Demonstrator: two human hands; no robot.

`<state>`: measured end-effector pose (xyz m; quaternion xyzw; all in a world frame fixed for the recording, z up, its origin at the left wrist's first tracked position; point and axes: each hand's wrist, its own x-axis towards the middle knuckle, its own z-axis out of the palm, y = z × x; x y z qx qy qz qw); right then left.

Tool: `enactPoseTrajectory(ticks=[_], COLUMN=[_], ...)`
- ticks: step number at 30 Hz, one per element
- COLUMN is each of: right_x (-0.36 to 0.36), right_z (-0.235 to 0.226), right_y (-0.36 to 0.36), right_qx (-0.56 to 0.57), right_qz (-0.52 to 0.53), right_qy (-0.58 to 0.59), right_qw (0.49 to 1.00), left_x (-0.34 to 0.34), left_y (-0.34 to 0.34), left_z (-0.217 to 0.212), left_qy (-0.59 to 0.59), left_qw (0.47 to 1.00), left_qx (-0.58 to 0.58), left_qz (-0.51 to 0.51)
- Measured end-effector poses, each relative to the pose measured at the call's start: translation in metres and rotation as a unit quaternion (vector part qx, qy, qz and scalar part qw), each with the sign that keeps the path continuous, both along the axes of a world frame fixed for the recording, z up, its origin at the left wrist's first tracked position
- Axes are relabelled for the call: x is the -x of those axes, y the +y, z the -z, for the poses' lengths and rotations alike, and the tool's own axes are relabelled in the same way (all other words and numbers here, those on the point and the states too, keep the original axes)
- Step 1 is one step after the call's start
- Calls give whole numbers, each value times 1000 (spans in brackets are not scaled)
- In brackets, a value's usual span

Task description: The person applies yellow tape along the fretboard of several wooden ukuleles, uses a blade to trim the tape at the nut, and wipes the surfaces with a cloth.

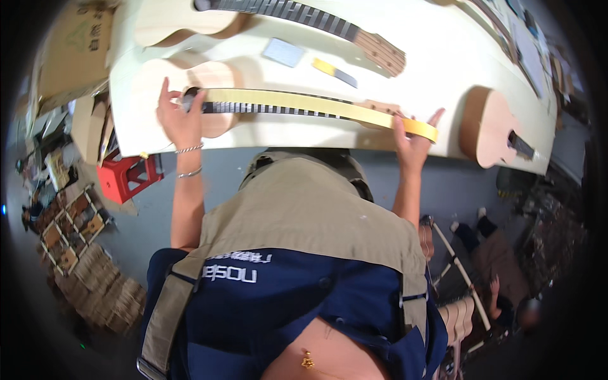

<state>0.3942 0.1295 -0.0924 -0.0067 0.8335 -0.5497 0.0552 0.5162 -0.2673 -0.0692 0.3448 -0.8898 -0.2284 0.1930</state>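
A strip of yellow tape (285, 99) stretches between my hands, along the dark fretboard (253, 108) of a pale wooden ukulele (218, 75) lying on the table. My left hand (180, 120) is at the sound hole, its thumb at the tape's end and another finger raised; the exact grip is partly hidden. Beyond the headstock (378, 106), my right hand (413, 144) holds the tape's other end, a yellow loop or roll (423, 128), between thumb and fingers. The strip covers part of the fretboard's width, and frets show along its near edge.
A second ukulele (304, 14) lies farther back; another (484, 126) stands at the right. A grey-blue pad (283, 52) and a yellow-and-dark flat tool (335, 73) lie between. Left are a cardboard box (76, 47) and red stool (123, 179). Another person (500, 259) is at lower right.
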Motion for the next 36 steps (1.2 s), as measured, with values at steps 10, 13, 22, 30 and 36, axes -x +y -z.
enactPoseTrajectory(ticks=[10,13,22,30,36], right_x=[-4,-6,-18,-6,-4], right_z=[12,15,62,64,64], right_y=[-11,-13,-35,-40,-37], right_qx=[-41,-84,-134,-136,-138], right_qz=[78,83,116,92,81], right_qy=[50,76,184,179,180], right_qw=[995,990,967,970,971], left_x=[-16,-1,144,169,76], left_y=[41,91,175,143,174], left_z=[16,13,21,-9,-1], left_qy=[-161,-238,-153,-171,9], left_qw=[953,923,831,874,896], left_qx=[173,166,12,94,-378], left_qz=[192,253,535,444,234])
